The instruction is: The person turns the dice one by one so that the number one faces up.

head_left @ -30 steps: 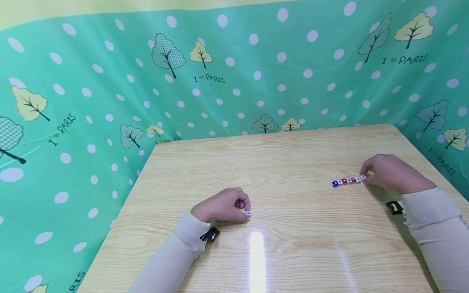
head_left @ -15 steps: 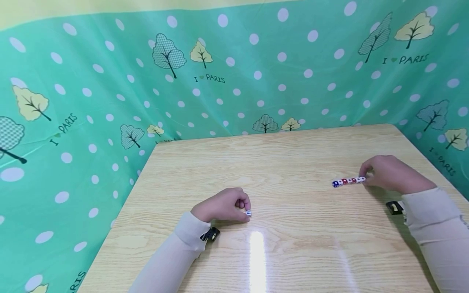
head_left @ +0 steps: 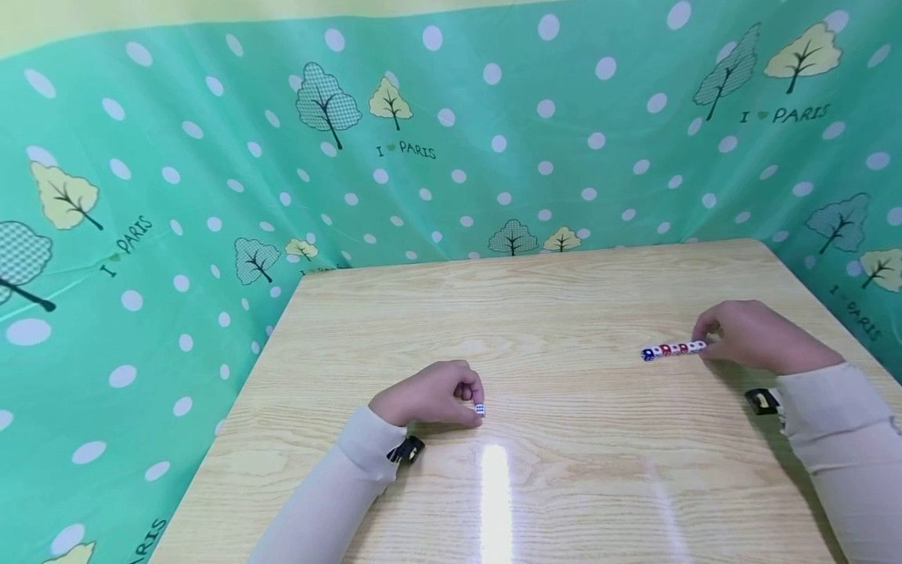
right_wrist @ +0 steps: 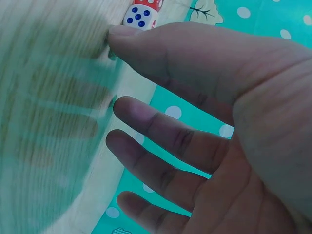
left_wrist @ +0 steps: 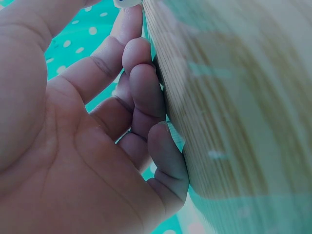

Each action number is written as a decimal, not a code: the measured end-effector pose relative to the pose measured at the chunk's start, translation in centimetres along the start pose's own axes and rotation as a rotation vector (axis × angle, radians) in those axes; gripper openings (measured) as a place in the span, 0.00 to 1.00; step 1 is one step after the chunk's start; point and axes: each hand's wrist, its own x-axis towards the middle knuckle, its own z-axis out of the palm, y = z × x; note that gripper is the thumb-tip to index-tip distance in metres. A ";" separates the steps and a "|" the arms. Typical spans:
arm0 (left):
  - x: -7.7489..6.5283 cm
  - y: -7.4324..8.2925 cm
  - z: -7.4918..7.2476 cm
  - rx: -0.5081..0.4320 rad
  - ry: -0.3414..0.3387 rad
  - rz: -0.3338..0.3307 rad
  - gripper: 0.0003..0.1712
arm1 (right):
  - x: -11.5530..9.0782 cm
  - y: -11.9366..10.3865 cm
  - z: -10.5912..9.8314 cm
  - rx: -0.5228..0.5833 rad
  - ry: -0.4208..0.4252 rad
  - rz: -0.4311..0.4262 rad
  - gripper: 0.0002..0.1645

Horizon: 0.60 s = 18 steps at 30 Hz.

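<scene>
My left hand [head_left: 431,394] rests low over the middle of the table, pinching a white die [head_left: 479,410] with blue pips between thumb and index finger. In the left wrist view only an edge of this die shows at the top, and the other fingers curl by the tabletop. At the right, my right hand [head_left: 740,335] holds the near-right end of a straight row of dice [head_left: 665,350] in blue, white and red. The right wrist view shows the thumb against a white die [right_wrist: 138,17] with blue pips, a red die [right_wrist: 148,3] beyond it.
The light wood table [head_left: 465,313] carries a bright light reflection [head_left: 496,501] near its front. A green dotted cloth [head_left: 451,149] hangs behind it and along both sides. A black wrist device [head_left: 406,450] sits under each cuff.
The right-end die sits slightly lower, in line with the row, under my right fingers. My left hand keeps its place with its die. The head view has shifted slightly.
</scene>
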 end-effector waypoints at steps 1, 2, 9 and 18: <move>0.0 0.0 0.0 -0.003 0.000 0.001 0.10 | -0.1 0.0 -0.1 -0.001 0.001 -0.003 0.09; 0.0 0.0 0.0 -0.004 0.000 0.000 0.09 | -0.1 -0.1 -0.2 0.000 0.005 -0.002 0.11; -0.1 0.0 0.0 -0.002 -0.001 -0.005 0.10 | -0.4 -2.0 -0.8 -0.015 0.025 -0.030 0.22; 0.0 0.0 0.0 0.012 -0.002 -0.005 0.10 | -0.9 -5.0 -0.7 -0.028 0.043 -0.108 0.21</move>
